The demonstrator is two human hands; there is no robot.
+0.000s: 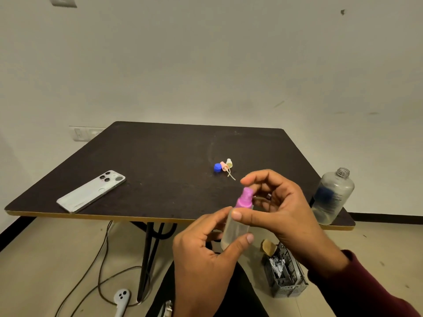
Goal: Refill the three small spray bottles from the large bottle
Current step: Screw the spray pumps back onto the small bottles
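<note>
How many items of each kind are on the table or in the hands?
Spray bottle, held by left hand and right hand: 1
Large bottle: 1
Blue cap: 1
Loose spray heads: 2
Phone: 1
Total: 6

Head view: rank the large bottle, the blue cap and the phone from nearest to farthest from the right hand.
Measured from the right hand, which is at the pink spray head:
1. Large bottle, uncapped, just to its right at the table's near right corner.
2. Blue cap, beyond the hand and slightly left, mid-table.
3. Phone, far left, near the table's front edge.
</note>
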